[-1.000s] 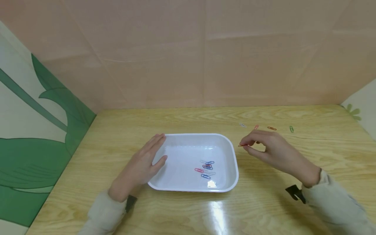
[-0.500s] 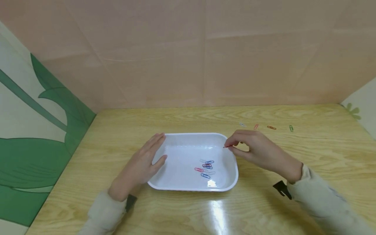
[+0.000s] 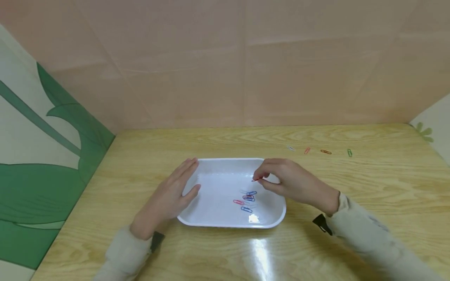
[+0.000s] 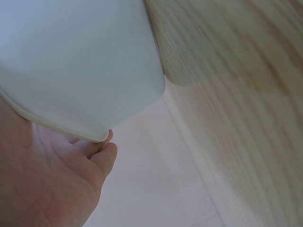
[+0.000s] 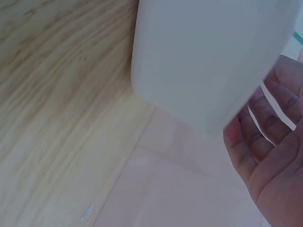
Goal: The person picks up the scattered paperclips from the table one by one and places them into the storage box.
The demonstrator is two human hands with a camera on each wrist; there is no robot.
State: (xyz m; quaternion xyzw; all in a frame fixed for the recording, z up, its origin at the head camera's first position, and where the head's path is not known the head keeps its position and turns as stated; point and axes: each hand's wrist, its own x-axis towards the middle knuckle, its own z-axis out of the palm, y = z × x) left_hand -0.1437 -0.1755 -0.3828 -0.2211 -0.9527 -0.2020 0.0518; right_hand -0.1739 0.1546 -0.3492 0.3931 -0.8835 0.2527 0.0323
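Observation:
In the head view, a white tray (image 3: 228,225) stands on the wooden table. My right hand (image 3: 293,182) pinches a small red paper clip (image 3: 255,180) between thumb and index finger, over the tray's right part. Below it on the tray floor lie several paper clips, among them a blue one (image 3: 246,209) and a pink one (image 3: 238,202). With its fingers straight, my left hand (image 3: 170,195) rests along the tray's left rim. The left wrist view shows the left hand (image 4: 52,175) against the rim; in the right wrist view the tray wall hides the pinched clip.
Behind the tray to the right, a white paper clip (image 3: 291,148), a pink one (image 3: 307,150), a brownish-red one (image 3: 325,152) and a green one (image 3: 349,152) lie spread out in a row. A pinkish covered wall (image 3: 242,78) rises at the table's back edge.
My right hand has moved left with the red paper clip, from beside the tray's right rim to over the tray's inside. The left hand has stayed at the rim.

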